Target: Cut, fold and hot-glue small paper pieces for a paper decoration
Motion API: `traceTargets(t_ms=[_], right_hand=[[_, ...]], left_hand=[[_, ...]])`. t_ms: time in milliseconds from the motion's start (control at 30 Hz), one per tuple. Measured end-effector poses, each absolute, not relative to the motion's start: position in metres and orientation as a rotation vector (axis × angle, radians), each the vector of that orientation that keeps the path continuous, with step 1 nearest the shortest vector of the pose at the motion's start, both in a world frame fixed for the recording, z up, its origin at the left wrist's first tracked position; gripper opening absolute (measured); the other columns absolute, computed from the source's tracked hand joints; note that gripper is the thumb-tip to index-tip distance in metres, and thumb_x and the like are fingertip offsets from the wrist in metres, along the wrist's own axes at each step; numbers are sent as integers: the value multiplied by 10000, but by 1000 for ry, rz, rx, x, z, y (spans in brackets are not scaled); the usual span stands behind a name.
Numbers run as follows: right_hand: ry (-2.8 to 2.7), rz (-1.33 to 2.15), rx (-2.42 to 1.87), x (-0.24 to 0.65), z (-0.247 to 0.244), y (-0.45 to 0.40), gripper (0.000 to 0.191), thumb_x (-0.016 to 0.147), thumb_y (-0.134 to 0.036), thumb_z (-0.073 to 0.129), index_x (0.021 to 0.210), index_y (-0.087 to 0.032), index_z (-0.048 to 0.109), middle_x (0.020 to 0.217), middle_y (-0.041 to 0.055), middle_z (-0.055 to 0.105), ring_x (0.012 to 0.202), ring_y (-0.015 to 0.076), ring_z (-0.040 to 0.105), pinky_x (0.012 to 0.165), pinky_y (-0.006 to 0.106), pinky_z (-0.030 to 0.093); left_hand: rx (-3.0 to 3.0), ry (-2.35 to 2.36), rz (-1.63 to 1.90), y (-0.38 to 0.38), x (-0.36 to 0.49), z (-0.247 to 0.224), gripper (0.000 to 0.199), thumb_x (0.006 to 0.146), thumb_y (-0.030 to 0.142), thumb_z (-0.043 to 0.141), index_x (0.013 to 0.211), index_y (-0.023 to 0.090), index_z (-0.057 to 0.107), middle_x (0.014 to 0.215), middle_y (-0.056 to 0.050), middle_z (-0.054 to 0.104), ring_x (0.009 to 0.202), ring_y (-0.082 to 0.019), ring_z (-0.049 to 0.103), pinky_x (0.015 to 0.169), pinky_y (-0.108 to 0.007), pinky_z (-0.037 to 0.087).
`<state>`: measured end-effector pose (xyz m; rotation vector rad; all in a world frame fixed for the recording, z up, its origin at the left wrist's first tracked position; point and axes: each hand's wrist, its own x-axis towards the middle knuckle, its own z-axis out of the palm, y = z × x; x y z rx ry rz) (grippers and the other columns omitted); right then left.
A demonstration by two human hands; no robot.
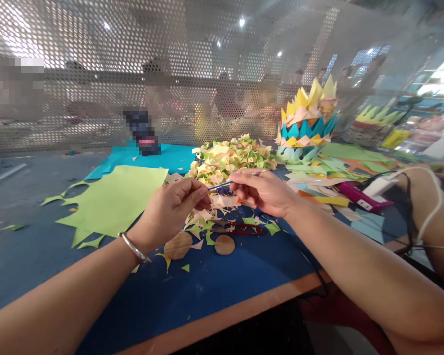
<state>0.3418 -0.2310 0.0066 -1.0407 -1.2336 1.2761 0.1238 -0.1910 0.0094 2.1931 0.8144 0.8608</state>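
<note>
Fingers of left hand (179, 199) and right hand (262, 190) pinch thin blue rod (220, 186) above table clutter, between them; folded-paper heap (237, 158) and tiered spiky paper stack (307, 128) look already made up, jagged lime sheet (113, 197) only part cut, loose paper strips (332, 200) unfolded.

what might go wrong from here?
1. The thin blue stick between the left hand and right hand might slip and get lost among the paper scraps.
2. Red-handled snips lie just below the hands; a lowered hand could get nicked.
3. The heaped paper pieces look loose; a bump could scatter them.
</note>
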Motion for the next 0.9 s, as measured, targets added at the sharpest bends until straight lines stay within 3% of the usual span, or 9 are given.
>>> traceTargets(t_ms=[633,900], right_hand=[[-1254,1308,-1010,344,8,-232,233,797,-320,772,663,-152,682,513,-28,590,362,27,450,307,133,328],[-1308,1283,-1022,345,10,-233,198,798,-298,755,687,-158,668,552,-33,604,364,25,447,322,141,336]], left_hand=[[1786,767,805,-191,128,11,170,848,286,635,713,189,671,703,-28,721,659,-136,669,644,-237,525],[1717,765,761,-190,127,8,109,808,284,683,760,186,671,749,-33,749,715,-156,697,708,-274,549]])
